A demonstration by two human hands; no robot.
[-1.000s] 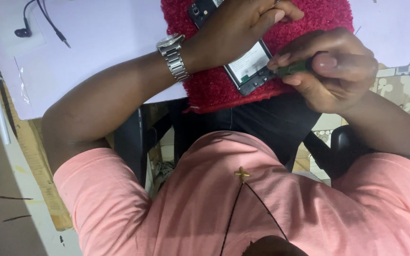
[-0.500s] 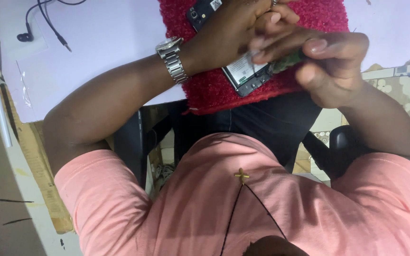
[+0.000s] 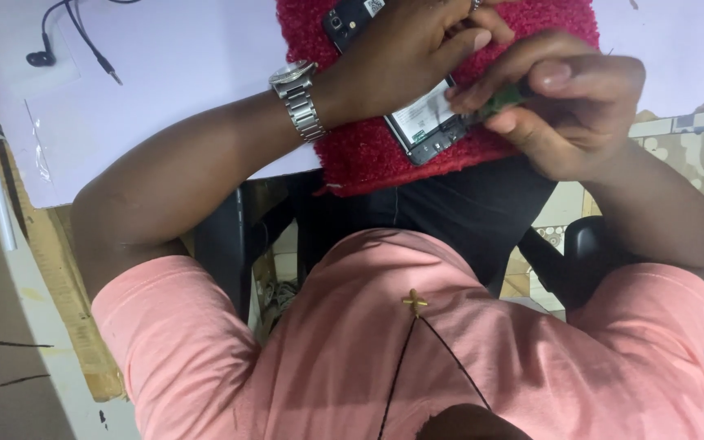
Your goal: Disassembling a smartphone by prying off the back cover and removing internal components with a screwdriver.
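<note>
On the red mat (image 3: 368,155), phone (image 3: 417,126) lengthwise upper-left to lower-right, under both hands

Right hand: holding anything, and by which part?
Right hand pinches a small green tool between thumb and fingers; its tip meets the opened phone, steadied by the left hand.

Opened phone (image 3: 429,122) and green tool (image 3: 501,100) between the two hands.

The dark phone lies back up and slanted, cover off, a pale battery panel showing inside its frame. Its camera end juts out beyond the left hand (image 3: 405,53), which presses on its middle, while its lower corner sits just beneath the right hand (image 3: 572,106). The small green tool is pinched in the right hand's fingertips, tip at the phone's edge.
</note>
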